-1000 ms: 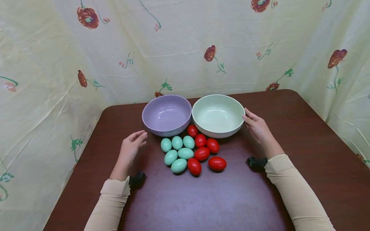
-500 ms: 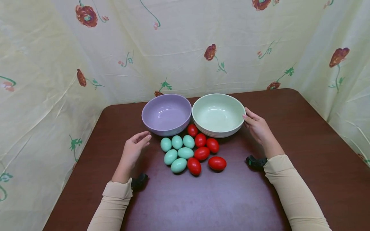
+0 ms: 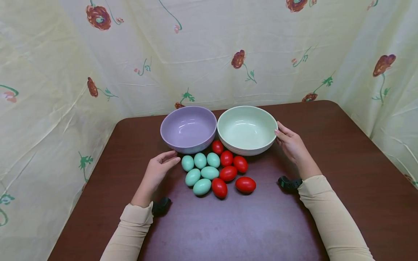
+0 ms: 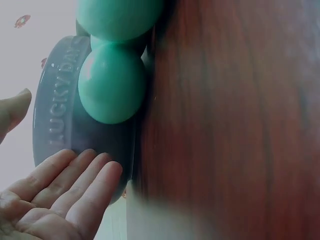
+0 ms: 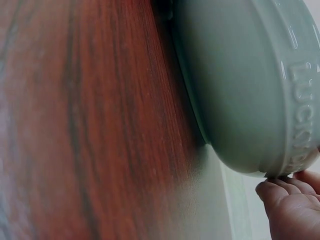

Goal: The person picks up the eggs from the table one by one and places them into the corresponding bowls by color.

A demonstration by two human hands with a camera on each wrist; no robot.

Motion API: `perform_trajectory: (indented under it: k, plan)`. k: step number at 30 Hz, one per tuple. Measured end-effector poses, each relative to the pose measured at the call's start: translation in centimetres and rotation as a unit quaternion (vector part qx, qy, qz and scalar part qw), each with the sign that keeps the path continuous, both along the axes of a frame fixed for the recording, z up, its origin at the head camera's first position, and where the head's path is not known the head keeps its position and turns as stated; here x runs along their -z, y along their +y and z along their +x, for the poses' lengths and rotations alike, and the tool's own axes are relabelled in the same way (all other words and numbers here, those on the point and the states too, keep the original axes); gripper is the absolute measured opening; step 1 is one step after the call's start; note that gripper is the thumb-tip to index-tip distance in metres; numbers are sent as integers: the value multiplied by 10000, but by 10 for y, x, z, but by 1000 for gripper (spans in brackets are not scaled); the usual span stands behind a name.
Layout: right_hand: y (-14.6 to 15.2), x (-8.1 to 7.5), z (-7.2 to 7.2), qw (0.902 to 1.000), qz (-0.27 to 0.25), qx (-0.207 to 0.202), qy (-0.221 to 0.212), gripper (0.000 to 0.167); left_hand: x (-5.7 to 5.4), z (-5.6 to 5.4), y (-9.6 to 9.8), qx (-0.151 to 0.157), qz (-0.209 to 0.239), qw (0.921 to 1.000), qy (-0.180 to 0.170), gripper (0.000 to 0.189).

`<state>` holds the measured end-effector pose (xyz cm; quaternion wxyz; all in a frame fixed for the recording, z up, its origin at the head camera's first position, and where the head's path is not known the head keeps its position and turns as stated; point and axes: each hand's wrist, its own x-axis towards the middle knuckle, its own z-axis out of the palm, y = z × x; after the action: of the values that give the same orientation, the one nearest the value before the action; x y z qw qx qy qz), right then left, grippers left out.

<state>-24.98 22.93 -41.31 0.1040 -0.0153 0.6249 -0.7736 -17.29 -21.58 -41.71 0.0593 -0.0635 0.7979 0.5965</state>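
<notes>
Several mint-green eggs (image 3: 209, 173) lie grouped on the table in the head view, with several red eggs (image 3: 228, 173) close against their right side. My left hand (image 3: 160, 170) is just left of the leftmost green egg (image 4: 112, 84), holding nothing. In the left wrist view its fingers lie extended, with the thumb apart. Behind the green eggs stands a purple bowl (image 3: 188, 128), which looks bare inside. A pale green bowl (image 3: 247, 129) sits to its right, also bare inside. My right hand (image 3: 292, 146) holds this bowl's right side, thumb at the rim and fingers against the outer wall.
The brown wooden table (image 3: 248, 228) carries everything, and both bowls stand near its far edge. A flowered curtain (image 3: 209, 54) hangs behind and at the sides. Dark wrist straps (image 3: 290, 184) are worn below each hand.
My left hand has moved right and slightly nearer, toward the leftmost green egg, and its fingers have spread from the thumb. The right hand, bowls and eggs have stayed in place.
</notes>
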Motion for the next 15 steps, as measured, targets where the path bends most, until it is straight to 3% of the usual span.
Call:
perform_trajectory:
  k: [15]
  plan:
    - [0, 0, -1, 9998, -194, 10, -8, 71, 4, 0, 10, 280, 0, 9996, 50, 55]
